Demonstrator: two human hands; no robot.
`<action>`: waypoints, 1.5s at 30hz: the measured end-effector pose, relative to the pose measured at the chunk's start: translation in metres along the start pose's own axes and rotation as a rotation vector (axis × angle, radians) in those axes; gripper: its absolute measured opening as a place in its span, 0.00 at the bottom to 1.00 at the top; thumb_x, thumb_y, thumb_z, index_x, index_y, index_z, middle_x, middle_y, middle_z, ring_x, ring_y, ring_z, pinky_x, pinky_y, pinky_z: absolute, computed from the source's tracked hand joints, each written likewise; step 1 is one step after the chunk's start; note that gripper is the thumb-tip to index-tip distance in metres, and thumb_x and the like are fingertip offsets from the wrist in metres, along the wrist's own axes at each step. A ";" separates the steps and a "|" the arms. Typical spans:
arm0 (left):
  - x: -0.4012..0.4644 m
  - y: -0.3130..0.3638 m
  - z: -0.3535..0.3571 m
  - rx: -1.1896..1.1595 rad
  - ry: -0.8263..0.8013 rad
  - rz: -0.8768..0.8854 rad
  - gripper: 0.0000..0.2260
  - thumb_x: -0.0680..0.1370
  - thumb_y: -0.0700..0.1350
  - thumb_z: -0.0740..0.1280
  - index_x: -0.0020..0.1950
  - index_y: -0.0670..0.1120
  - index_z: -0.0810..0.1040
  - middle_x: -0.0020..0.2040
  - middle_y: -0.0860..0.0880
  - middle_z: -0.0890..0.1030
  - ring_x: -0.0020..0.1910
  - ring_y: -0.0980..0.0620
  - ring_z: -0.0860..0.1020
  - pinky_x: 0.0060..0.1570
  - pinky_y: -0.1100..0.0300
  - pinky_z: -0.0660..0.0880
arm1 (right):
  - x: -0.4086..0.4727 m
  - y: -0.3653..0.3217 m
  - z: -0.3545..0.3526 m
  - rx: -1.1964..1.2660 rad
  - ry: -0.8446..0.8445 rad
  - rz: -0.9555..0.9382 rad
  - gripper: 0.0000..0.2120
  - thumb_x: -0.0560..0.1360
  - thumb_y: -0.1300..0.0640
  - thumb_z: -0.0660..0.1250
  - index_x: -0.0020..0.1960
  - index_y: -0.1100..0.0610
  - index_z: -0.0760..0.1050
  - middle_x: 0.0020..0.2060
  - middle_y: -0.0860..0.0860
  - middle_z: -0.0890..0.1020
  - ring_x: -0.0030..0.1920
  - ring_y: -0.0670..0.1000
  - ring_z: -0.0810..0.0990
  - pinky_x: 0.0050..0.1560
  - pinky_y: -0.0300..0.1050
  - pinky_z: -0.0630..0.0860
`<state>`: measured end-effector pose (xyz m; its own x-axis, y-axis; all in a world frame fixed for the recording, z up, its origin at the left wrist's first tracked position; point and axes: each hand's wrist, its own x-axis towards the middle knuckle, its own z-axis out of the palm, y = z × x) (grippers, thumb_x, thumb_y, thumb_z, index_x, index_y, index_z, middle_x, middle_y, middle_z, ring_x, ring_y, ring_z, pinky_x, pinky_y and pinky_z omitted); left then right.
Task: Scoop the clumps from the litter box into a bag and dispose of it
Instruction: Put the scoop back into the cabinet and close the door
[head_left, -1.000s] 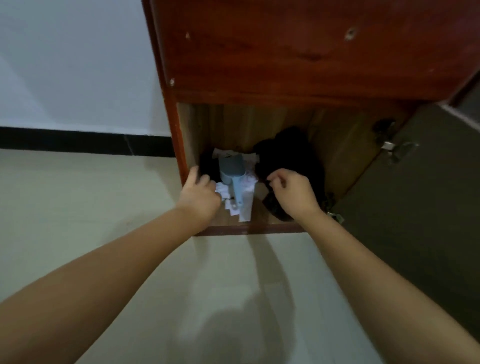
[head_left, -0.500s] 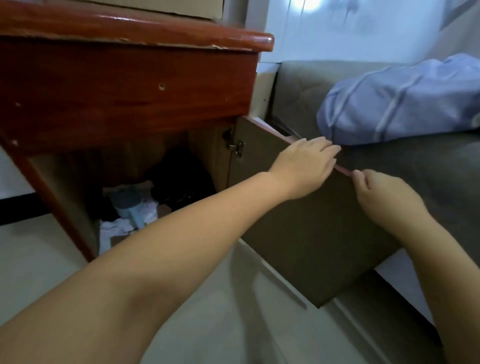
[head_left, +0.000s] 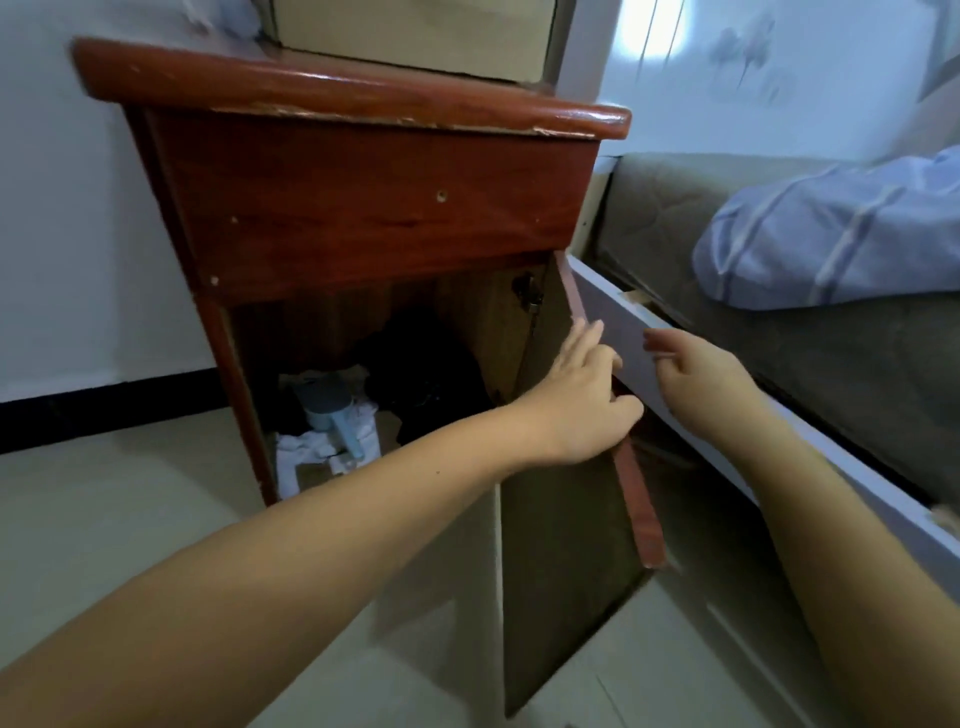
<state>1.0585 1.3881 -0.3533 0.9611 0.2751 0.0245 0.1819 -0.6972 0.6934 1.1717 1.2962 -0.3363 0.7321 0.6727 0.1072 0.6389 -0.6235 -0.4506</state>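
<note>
At the centre of the frame stands a reddish-brown wooden bedside cabinet (head_left: 363, 208) with its lower door (head_left: 566, 519) swung open toward the lower right. The left hand (head_left: 582, 400) lies on the door's red outer edge at mid-frame, fingers fairly straight and pointing up along it, thumb tucked at the edge; its grip is loose and partly spread, not wrapped round anything I can make out. The right hand (head_left: 701, 379), just right of it and apart from the door, hovers with fingers loosely curled and holds nothing. Inside the open compartment, lower left of centre, a pale blue plastic litter scoop (head_left: 332, 410) lies on crumpled white bags or paper (head_left: 306, 452), beside a dark bundle (head_left: 421, 374) too dim to identify. At the right edge, a striped pale blue pillow (head_left: 831, 239) rests on a grey-green bed (head_left: 779, 332).
</note>
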 end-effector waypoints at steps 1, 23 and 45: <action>-0.013 -0.004 -0.005 -0.062 -0.031 -0.062 0.26 0.81 0.44 0.55 0.77 0.44 0.49 0.78 0.49 0.37 0.76 0.51 0.39 0.73 0.55 0.44 | 0.005 -0.009 0.009 -0.021 0.032 -0.136 0.24 0.79 0.64 0.55 0.73 0.50 0.63 0.72 0.50 0.67 0.69 0.50 0.68 0.68 0.45 0.65; -0.066 -0.147 -0.131 1.246 0.175 -0.005 0.23 0.84 0.46 0.45 0.77 0.44 0.41 0.78 0.46 0.39 0.76 0.50 0.37 0.71 0.55 0.34 | 0.077 -0.089 0.158 -0.067 0.379 -0.741 0.27 0.73 0.69 0.55 0.72 0.64 0.62 0.71 0.62 0.65 0.74 0.62 0.57 0.73 0.63 0.56; -0.190 -0.294 -0.007 0.606 0.386 -0.381 0.17 0.76 0.47 0.53 0.48 0.42 0.80 0.41 0.44 0.80 0.39 0.43 0.79 0.36 0.54 0.77 | 0.002 -0.117 0.321 -0.153 -0.269 -1.084 0.22 0.76 0.48 0.55 0.67 0.55 0.70 0.60 0.52 0.77 0.58 0.54 0.76 0.55 0.49 0.72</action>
<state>0.8206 1.5454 -0.5571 0.6910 0.6978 0.1887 0.6697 -0.7162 0.1964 1.0226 1.4979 -0.5684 -0.2897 0.9414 0.1730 0.9423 0.3122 -0.1206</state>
